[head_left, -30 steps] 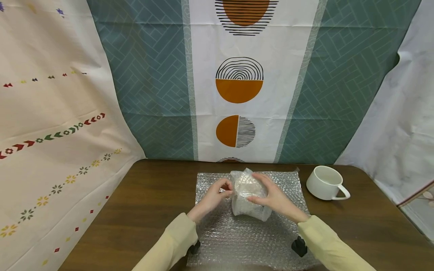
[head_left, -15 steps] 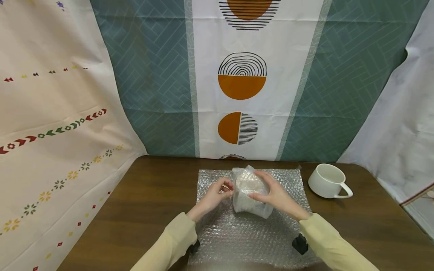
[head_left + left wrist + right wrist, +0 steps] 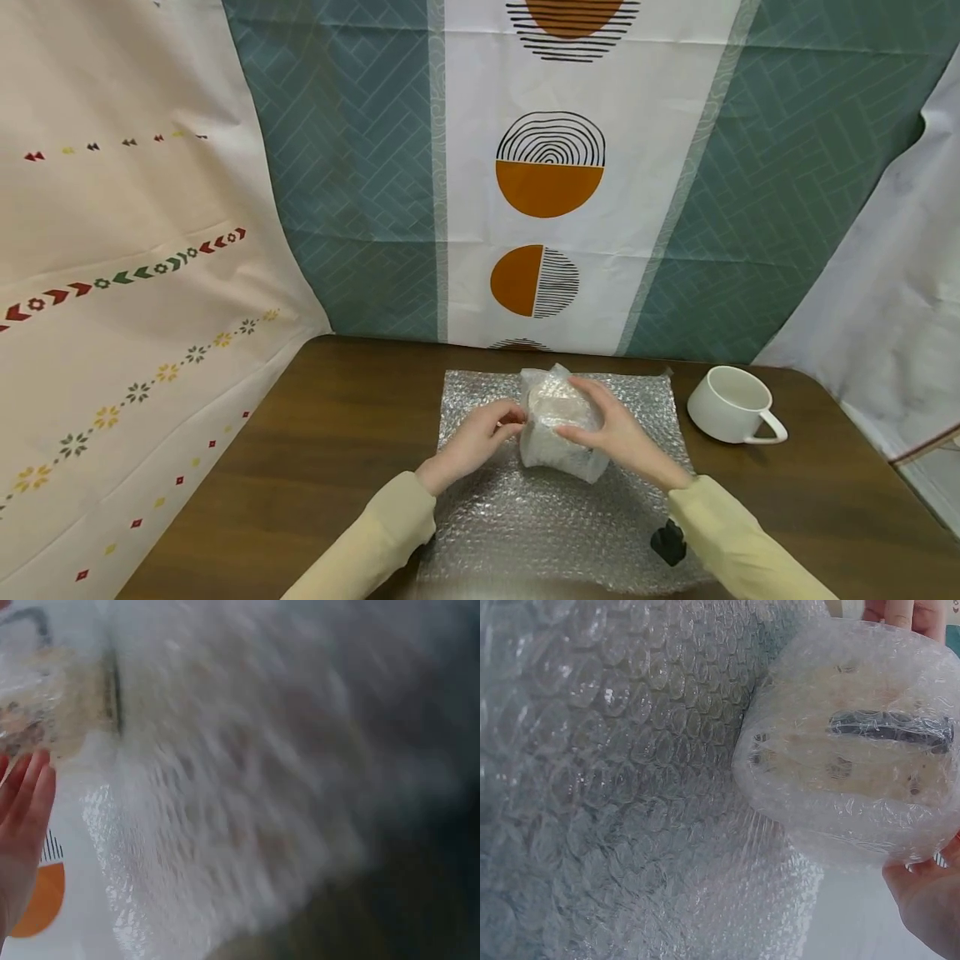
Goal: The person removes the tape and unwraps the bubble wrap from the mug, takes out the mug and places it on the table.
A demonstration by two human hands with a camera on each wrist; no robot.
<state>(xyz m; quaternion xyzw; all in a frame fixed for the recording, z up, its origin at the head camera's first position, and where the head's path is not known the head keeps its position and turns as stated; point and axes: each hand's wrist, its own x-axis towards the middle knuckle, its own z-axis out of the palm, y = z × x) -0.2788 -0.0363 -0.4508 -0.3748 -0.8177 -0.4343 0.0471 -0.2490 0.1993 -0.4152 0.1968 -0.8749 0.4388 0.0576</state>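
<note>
A bubble-wrapped package (image 3: 558,425) sits on a spread sheet of bubble wrap (image 3: 517,533). Through the film in the right wrist view, the package (image 3: 847,750) shows something beige with a dark strip (image 3: 892,727); its kind is unclear. On its right side, my right hand (image 3: 618,429) holds it between thumb and fingers. At the left edge my left hand (image 3: 480,433) has curled fingers and thumb on the wrap, seeming to pinch it. In the left wrist view, the left hand's fingers (image 3: 37,787) touch the package's side; the thumb is hidden.
A white mug (image 3: 731,404) stands upright to the right of the sheet, handle toward the front right. The dark wooden table (image 3: 337,417) extends left and right. Patterned cloths hang behind and at both sides. A dark wrist device (image 3: 668,542) hangs by the right sleeve.
My left hand has moved slightly right, its fingers coming against the package's left edge. The right hand keeps its hold. The head view has shifted a little.
</note>
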